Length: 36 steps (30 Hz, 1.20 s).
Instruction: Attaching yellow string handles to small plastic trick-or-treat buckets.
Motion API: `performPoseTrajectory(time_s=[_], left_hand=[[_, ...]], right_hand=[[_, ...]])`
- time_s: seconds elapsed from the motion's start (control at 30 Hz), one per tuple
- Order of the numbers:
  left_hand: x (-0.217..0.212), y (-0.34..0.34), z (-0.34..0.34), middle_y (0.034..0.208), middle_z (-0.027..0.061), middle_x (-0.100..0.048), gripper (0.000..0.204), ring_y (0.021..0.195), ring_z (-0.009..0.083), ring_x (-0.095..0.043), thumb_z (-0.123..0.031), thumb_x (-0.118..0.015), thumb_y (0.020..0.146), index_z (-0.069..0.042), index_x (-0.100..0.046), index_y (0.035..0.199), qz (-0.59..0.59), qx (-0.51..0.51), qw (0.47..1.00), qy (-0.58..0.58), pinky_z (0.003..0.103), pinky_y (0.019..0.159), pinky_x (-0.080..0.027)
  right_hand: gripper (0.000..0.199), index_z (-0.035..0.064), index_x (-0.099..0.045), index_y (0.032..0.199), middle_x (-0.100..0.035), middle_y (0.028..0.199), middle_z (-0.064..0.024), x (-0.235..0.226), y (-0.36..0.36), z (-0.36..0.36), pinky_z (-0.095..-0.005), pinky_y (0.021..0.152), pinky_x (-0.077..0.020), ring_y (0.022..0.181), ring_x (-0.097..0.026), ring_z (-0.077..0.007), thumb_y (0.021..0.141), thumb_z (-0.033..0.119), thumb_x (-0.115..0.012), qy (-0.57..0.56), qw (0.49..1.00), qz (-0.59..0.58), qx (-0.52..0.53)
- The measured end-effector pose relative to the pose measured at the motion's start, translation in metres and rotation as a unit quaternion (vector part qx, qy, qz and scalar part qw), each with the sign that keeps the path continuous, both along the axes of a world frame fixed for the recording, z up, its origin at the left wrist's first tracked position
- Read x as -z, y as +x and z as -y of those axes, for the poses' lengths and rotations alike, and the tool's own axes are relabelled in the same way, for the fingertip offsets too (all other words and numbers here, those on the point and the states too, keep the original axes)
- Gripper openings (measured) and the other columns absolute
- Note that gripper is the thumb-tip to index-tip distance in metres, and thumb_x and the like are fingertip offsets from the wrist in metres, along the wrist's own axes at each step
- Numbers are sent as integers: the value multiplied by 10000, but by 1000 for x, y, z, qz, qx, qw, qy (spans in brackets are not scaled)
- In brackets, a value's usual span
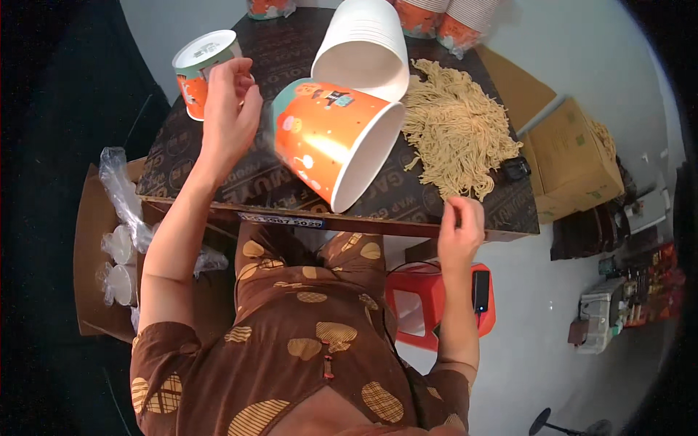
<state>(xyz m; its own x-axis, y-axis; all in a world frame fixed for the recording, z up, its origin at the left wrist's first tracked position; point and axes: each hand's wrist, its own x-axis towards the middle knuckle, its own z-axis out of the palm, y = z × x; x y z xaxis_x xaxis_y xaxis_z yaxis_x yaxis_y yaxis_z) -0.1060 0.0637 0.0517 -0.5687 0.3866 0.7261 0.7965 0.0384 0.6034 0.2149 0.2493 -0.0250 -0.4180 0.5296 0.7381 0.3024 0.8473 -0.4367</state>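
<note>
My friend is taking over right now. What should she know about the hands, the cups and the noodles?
Left hand: raised, open, holding nothing, between the lidded cup and the orange cup.
Right hand: at the table edge, fingers pinched at the noodle pile; what it holds cannot be told.
Orange cup lies tipped, mouth toward the noodles, looks empty.
White cup stack lies behind it.
Done: one cup lidded. Left: the open cup.

I see orange paper cup (331,142) on its side, mid tabletop (218,174), mouth toward front edge; white cup stack (363,47) just behind. Lidded orange-and-green cup (200,62) upright, far left, beside left hand (229,109). Wrapped cup stacks (451,18) at far edge. Blue-white label strip (280,219) on front edge. Brown cartons (571,156) right, on floor. Bagged lids (120,261) in left carton.
</note>
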Motion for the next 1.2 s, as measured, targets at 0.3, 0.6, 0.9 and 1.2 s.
performPoseTrajectory(time_s=[0.3, 0.6, 0.9, 1.2], left_hand=[[-17, 89, 8, 1399, 209, -439, 537, 1266, 434, -431, -41, -677, 706, -67, -604, 1237, -278, 205, 930, -129, 515, 1056, -370], [-8, 99, 3, 1422, 212, -422, 780, 1284, 434, -414, -70, -732, 666, -86, -455, 1395, -271, 237, 926, -110, 553, 1077, -341], [-4, 100, 4, 1396, 193, -446, 741, 1275, 411, -435, -95, -742, 670, -62, -480, 1362, -286, 203, 925, -144, 565, 1089, -321], [-16, 110, 12, 1293, 175, -461, 759, 1167, 418, -490, -158, -815, 603, -229, -553, 1313, -311, 155, 913, -215, 531, 1039, -390]], right_hand=[[51, 11, -645, 889, -595, 862, -115, -2, 26, -41, -389, 788, -464, 864, -577, -293, 840, 14, -656, 21, 998, 49, 46], [103, 7, -659, 913, -598, 886, -142, 5, 15, -51, -412, 769, -466, 866, -576, -334, 815, -23, -653, 16, 995, 94, 4], [124, 51, -648, 888, -532, 846, -109, -10, -8, -50, -419, 739, -447, 841, -534, -311, 779, -7, -647, 126, 983, 126, -43], [137, 45, -638, 826, -516, 833, -90, -27, -28, -61, -397, 718, -448, 827, -532, -289, 711, -24, -609, 203, 953, 203, -96]])
